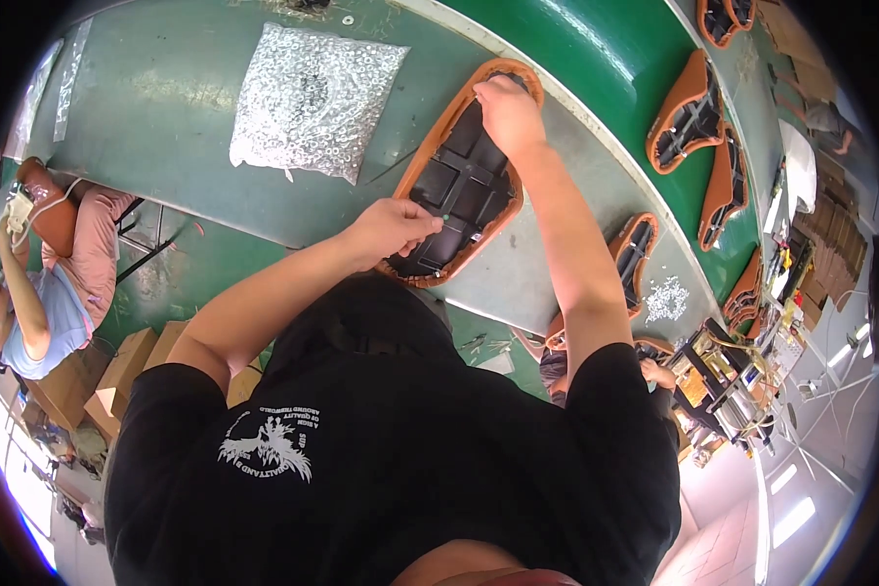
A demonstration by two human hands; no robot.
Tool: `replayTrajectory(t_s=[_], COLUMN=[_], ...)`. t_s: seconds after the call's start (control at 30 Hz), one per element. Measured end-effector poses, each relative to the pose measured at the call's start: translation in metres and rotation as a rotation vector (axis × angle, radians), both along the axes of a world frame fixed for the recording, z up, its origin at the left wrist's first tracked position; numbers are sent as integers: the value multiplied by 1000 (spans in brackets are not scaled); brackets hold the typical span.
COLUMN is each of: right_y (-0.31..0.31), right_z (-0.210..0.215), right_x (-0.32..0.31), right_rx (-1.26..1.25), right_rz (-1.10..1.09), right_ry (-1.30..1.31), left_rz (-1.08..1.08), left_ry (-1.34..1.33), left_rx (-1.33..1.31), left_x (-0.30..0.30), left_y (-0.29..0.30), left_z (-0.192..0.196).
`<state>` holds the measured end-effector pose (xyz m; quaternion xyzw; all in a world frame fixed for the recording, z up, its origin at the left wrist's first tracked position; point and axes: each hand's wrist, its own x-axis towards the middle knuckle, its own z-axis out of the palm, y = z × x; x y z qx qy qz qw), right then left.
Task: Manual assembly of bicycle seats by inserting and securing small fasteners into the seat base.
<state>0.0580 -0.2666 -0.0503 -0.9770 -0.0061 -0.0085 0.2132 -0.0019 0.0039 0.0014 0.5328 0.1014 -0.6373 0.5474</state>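
A seat [464,146] with a brown cover and a ribbed black base lies upside down on the greenish table in front of me. My right hand [510,107] is closed on its far end, fingers curled over the brown rim. Over the near half of the base, my left hand [400,230] has thumb and forefinger pinched together. A tiny green spot shows just past those fingertips, but whether they hold it is too small to tell. The cover's edge is gathered all round the base.
A clear bag of small metal rings [317,103] lies left of the seat. More brown seats [689,112] sit on the green belt at the right. Beside a nearer seat is a heap of small white pieces [666,299]. At the far left sits a co-worker [49,313].
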Motion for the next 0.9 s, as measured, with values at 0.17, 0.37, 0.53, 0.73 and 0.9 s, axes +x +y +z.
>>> replayTrajectory(t_s=[0.17, 0.37, 0.53, 0.73, 0.9], right_y=[-3, 0, 7, 4, 6], right_z=[15, 15, 15, 18, 28], right_x=[7, 11, 22, 0, -20], right_rx=[-182, -362, -452, -353, -397], right_rz=[169, 174, 126, 18, -20], right_ry=[194, 262, 396, 141, 296], left_rz=[2, 10, -14, 18, 78], left_ry=[32, 69, 44, 94, 141], left_rx=[26, -11, -21, -29, -48], left_x=[-6, 0, 2, -2, -3], left_y=[7, 2, 5, 10, 14], left_z=[-8, -9, -9, -9, -6])
